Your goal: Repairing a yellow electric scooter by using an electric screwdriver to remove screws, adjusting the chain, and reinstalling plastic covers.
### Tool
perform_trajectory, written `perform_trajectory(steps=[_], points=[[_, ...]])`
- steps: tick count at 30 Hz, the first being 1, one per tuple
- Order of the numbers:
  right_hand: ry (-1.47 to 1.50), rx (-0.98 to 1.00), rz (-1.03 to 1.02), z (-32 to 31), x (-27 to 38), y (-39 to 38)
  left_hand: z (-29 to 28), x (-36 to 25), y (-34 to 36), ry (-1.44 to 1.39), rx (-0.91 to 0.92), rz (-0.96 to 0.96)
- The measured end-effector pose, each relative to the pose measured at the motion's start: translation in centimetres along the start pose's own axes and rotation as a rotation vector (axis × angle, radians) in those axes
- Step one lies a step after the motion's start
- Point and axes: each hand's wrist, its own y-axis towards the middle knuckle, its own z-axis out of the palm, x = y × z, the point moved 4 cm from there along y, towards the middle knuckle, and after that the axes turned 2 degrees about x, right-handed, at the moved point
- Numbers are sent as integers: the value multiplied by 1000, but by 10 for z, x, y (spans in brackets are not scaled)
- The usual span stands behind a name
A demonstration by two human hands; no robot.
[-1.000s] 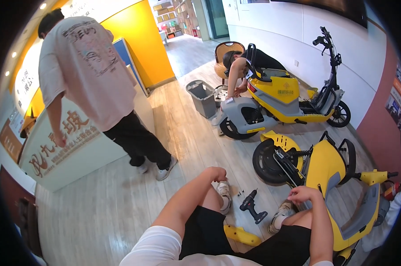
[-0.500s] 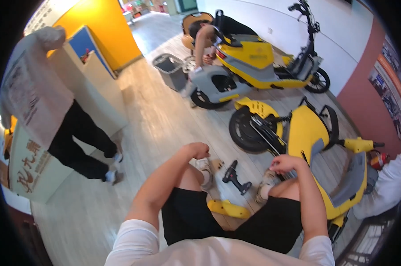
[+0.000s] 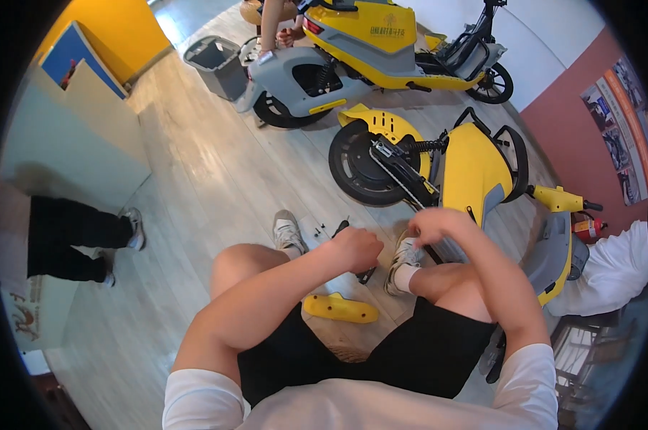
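My left hand [image 3: 357, 250], its fingers curled in, is held in front of my knees and hides the middle of a black cordless drill [image 3: 367, 275] on the floor. No contact between them can be made out. My right hand [image 3: 433, 226] is raised near the frame of a yellow scooter [image 3: 474, 168], its fingers bent together and pointing down. Whatever either hand holds, if anything, is hidden. A curved yellow plastic part [image 3: 340, 308] lies on the floor between my legs. Several small dark pieces, like screws [image 3: 319, 231], lie beside my left shoe.
The scooter's rear wheel [image 3: 370, 163] is uncovered. Behind stands another yellow-grey scooter [image 3: 360, 46], with a person's arm [image 3: 271, 25] at its rear. A grey bin [image 3: 220, 66] stands beside it. At left a person in black trousers [image 3: 73, 236] stands by a counter [image 3: 87, 136]. A fire extinguisher [image 3: 589, 228] is at right.
The view has shifted right and downward. My left hand has moved right, over the drill. My right hand has risen slightly relative to my knees, near the scooter frame.
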Motion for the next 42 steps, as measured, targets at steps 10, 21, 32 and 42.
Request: perform_trajectory(steps=[10,21,32,42], points=[[274,-799,277,-118,-126,149,-3,-11,9,-145,187,184],[-54,-894,407,-148,-116,266,-39,30,3,-89,146,84],[-160,-840,354,-157,-109,288,-49,40,17,30,141,90],[-202,-865,347,-156,-108,286,-51,33,27,61,177,85]])
